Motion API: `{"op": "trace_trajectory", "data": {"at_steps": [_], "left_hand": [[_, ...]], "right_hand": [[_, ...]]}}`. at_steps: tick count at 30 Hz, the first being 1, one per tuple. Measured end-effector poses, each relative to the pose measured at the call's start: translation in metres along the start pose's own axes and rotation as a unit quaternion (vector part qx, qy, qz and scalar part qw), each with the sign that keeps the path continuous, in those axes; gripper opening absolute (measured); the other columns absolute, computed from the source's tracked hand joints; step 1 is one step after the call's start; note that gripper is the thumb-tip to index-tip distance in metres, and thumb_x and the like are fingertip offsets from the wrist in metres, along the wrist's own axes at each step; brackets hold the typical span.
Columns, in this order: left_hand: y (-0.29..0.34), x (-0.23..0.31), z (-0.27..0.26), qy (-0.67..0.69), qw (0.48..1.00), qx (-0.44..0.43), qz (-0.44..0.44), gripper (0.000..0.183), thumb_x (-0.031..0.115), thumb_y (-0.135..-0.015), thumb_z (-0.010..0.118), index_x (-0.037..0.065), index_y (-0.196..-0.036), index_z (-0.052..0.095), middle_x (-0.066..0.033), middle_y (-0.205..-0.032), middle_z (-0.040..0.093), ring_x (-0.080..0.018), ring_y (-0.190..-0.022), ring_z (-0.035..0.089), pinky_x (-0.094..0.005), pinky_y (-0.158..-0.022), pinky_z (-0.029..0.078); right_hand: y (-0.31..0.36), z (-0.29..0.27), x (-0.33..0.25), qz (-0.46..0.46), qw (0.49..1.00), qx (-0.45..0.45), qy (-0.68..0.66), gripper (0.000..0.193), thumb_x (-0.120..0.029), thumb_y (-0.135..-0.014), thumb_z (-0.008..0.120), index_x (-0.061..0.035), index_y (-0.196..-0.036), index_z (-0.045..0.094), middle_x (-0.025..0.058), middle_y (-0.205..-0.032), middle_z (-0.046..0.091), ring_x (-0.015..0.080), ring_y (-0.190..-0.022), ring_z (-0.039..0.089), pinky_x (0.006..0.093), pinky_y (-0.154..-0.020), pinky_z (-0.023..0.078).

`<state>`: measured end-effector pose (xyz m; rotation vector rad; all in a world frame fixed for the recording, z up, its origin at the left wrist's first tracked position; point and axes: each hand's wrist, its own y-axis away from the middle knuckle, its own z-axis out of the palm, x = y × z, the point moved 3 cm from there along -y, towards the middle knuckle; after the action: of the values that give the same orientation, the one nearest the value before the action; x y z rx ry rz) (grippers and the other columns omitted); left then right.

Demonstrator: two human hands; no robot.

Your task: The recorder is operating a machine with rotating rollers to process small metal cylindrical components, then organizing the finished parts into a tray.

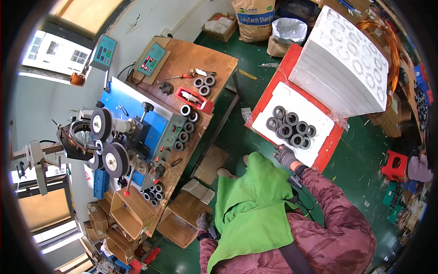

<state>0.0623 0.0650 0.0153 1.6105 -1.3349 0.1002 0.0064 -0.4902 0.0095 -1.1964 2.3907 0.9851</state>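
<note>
My right hand (286,156), in a dark grey glove, is over the near edge of a white sheet (299,101). Its fingers look spread, and I see nothing held in them. Just beyond the fingertips, several dark grey rings (291,119) lie grouped on that sheet, some overlapping. The sheet rests on a red stand (329,148). Down at my left side hangs my gloved left hand (204,221), beside an open cardboard box (180,221). Its fingers are too small and partly hidden to read.
A tall stack of white foam sheets (337,68) with ring-shaped marks stands on the stand's far side. On the left, a wooden bench (191,59) carries a winding machine (109,141), a red tape dispenser (194,99) and more rings (184,136). A red stool (395,165) is at right.
</note>
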Motion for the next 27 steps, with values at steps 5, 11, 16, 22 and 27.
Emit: {"op": "trace_trajectory", "data": {"at_steps": [5, 11, 16, 22, 27], "left_hand": [[0.007, -0.002, 0.007, 0.372, 0.898, -0.009, -0.235, 0.024, 0.021, -0.08, 0.056, 0.004, -0.096, 0.055, -0.0105, -0.078, 0.059, -0.0225, -0.06, 0.058, -0.032, -0.047, 0.045], [0.01, -0.006, 0.01, 0.104, 0.994, -0.013, -0.036, 0.025, 0.03, -0.07, 0.065, 0.012, -0.086, 0.057, -0.0099, -0.081, 0.06, -0.0321, -0.078, 0.058, -0.0412, -0.065, 0.046], [0.026, -0.039, 0.017, 0.222, 0.973, -0.01, -0.064, 0.017, 0.017, -0.078, 0.056, 0.005, -0.091, 0.054, -0.0093, -0.077, 0.057, -0.0224, -0.059, 0.056, -0.0338, -0.049, 0.045], [0.052, -0.046, 0.021, 0.125, 0.992, 0.029, 0.015, 0.014, 0.019, -0.079, 0.055, 0.007, -0.085, 0.054, -0.0078, -0.075, 0.057, -0.021, -0.058, 0.054, -0.0352, -0.049, 0.043], [0.055, -0.044, 0.032, 0.07, 0.997, 0.031, -0.007, 0.017, 0.022, -0.078, 0.056, 0.006, -0.084, 0.055, -0.0077, -0.075, 0.06, -0.0211, -0.061, 0.056, -0.0355, -0.052, 0.046]], "right_hand": [[-0.016, -0.01, -0.004, -0.041, 0.999, 0.025, -0.013, 0.039, -0.032, -0.078, 0.056, -0.0076, -0.108, 0.055, 0.0176, -0.105, 0.055, 0.0328, -0.097, 0.053, 0.0389, -0.086, 0.042], [-0.027, 0.004, -0.007, -0.015, 0.997, 0.069, 0.025, 0.039, -0.033, -0.076, 0.058, -0.0066, -0.106, 0.057, 0.0189, -0.105, 0.054, 0.0325, -0.097, 0.053, 0.0383, -0.085, 0.042], [-0.057, 0.001, -0.019, -0.058, 0.996, 0.07, -0.02, 0.039, -0.032, -0.075, 0.059, -0.0043, -0.102, 0.058, 0.0203, -0.104, 0.055, 0.0326, -0.095, 0.054, 0.0398, -0.084, 0.042], [-0.055, -0.001, -0.042, -0.038, 0.996, 0.057, 0.049, 0.041, -0.036, -0.074, 0.058, -0.0051, -0.101, 0.058, 0.0206, -0.104, 0.054, 0.0317, -0.102, 0.051, 0.04, -0.089, 0.038], [-0.061, 0.003, -0.038, -0.005, 0.992, 0.062, 0.106, 0.045, -0.039, -0.073, 0.057, -0.0067, -0.106, 0.055, 0.0193, -0.11, 0.051, 0.0314, -0.105, 0.048, 0.0405, -0.094, 0.035]]}}
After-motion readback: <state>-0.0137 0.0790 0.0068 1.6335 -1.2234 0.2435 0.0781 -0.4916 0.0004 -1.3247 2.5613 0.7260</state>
